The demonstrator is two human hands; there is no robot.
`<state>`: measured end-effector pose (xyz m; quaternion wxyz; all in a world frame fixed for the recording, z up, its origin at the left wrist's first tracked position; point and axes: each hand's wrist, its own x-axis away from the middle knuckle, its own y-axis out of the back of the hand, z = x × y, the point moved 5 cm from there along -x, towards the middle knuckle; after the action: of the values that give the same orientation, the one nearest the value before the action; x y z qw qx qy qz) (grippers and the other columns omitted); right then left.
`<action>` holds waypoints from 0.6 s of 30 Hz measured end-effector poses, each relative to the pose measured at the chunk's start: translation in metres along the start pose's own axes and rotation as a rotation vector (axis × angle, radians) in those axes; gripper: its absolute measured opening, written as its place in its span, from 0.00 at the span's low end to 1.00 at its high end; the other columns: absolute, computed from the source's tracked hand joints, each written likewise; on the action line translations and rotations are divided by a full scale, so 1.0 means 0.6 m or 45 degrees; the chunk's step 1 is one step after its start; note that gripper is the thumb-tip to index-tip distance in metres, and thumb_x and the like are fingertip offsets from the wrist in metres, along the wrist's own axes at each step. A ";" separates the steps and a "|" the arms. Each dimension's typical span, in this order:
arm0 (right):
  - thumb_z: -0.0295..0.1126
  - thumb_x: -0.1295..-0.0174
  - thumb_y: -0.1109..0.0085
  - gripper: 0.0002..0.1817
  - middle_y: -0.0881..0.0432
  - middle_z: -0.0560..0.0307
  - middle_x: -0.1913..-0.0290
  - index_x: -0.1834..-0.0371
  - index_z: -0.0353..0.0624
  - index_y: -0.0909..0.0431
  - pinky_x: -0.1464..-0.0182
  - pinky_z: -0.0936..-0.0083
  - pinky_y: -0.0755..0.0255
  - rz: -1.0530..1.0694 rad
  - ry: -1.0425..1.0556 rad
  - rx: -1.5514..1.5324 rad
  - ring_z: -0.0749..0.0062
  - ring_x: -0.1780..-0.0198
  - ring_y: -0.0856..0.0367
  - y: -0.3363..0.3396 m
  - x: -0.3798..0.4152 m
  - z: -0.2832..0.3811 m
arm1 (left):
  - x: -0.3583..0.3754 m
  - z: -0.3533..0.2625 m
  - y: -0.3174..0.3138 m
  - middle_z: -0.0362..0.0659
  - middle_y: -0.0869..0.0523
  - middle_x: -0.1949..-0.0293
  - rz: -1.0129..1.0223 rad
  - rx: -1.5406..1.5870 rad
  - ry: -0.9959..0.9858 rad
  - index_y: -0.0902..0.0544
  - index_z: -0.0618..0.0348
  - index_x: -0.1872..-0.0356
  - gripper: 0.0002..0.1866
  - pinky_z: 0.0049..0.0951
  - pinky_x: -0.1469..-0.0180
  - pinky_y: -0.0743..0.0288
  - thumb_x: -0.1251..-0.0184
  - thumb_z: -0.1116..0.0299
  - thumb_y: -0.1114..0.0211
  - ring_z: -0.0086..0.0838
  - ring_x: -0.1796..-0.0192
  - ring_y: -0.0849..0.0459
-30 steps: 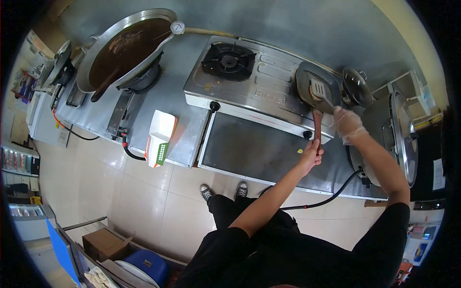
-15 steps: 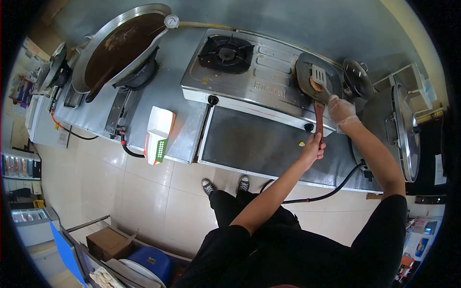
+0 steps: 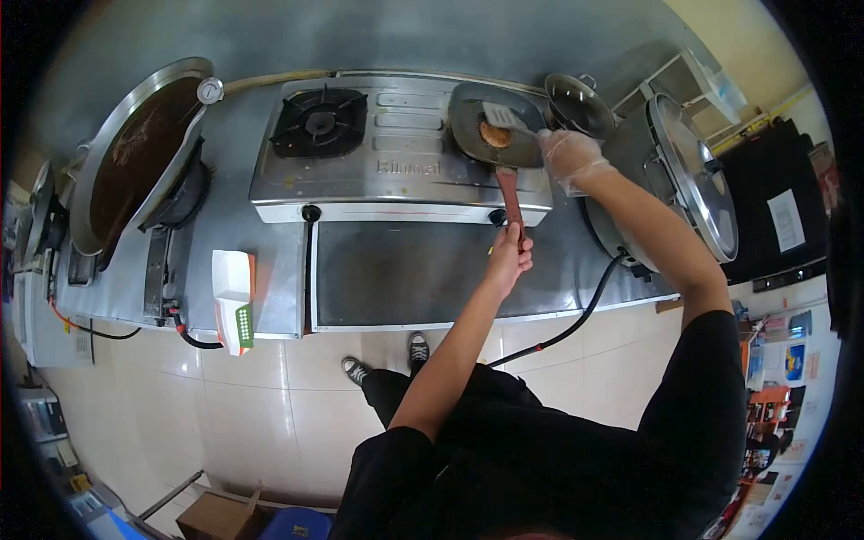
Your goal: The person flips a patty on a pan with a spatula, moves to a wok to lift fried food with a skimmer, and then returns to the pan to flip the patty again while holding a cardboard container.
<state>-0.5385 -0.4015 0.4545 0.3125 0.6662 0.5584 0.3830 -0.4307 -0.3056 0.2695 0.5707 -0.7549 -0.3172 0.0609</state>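
Observation:
My left hand (image 3: 509,259) is closed around the reddish-brown handle (image 3: 508,191) of a dark square frying pan (image 3: 468,112). The pan sits at the right end of the steel gas stove (image 3: 405,168). A small round browned patty (image 3: 494,136) lies inside it. In my right hand (image 3: 571,157), covered by a clear plastic glove, is a slotted spatula (image 3: 505,116). Its blade reaches over the pan, right at the patty's upper edge, while the spatula's handle is mostly hidden by the glove.
An unused burner (image 3: 319,123) is at the stove's left. Further left stands a large wok of dark liquid (image 3: 135,148) with a dial thermometer (image 3: 210,90). A paper box (image 3: 233,288) rests at the counter's front. Right of the stove are a small dark wok (image 3: 576,106) and a big lidded pot (image 3: 621,153).
The view has swung right, so the stove and pan appear further left. The spatula blade has tilted sideways above the patty, which shows more fully. Both hands keep their holds.

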 end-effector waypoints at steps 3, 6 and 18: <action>0.30 0.35 0.53 0.11 0.15 0.46 0.59 0.55 0.38 0.24 0.62 0.65 0.19 0.021 0.059 0.005 0.57 0.58 0.13 -0.041 -0.021 0.027 | 0.001 -0.009 -0.004 0.34 0.30 0.73 0.004 -0.024 -0.012 0.31 0.49 0.49 0.13 0.20 0.74 0.42 0.21 0.53 0.54 0.16 0.79 0.39; 0.29 0.35 0.53 0.11 0.14 0.47 0.63 0.56 0.34 0.26 0.63 0.67 0.18 0.033 0.238 0.132 0.58 0.61 0.12 -0.071 -0.031 0.052 | 0.005 0.000 0.000 0.34 0.30 0.73 0.008 -0.007 -0.011 0.31 0.50 0.49 0.13 0.20 0.74 0.42 0.21 0.53 0.54 0.16 0.79 0.39; 0.28 0.35 0.54 0.10 0.14 0.43 0.64 0.58 0.34 0.26 0.62 0.64 0.19 -0.175 0.188 -0.010 0.53 0.62 0.13 -0.033 -0.039 0.006 | -0.002 -0.001 0.001 0.33 0.30 0.74 0.009 -0.032 -0.032 0.31 0.49 0.52 0.13 0.20 0.75 0.42 0.21 0.53 0.53 0.16 0.79 0.38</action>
<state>-0.5475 -0.4210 0.4322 0.2986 0.5949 0.6229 0.4110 -0.4310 -0.3067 0.2691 0.5570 -0.7623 -0.3224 0.0682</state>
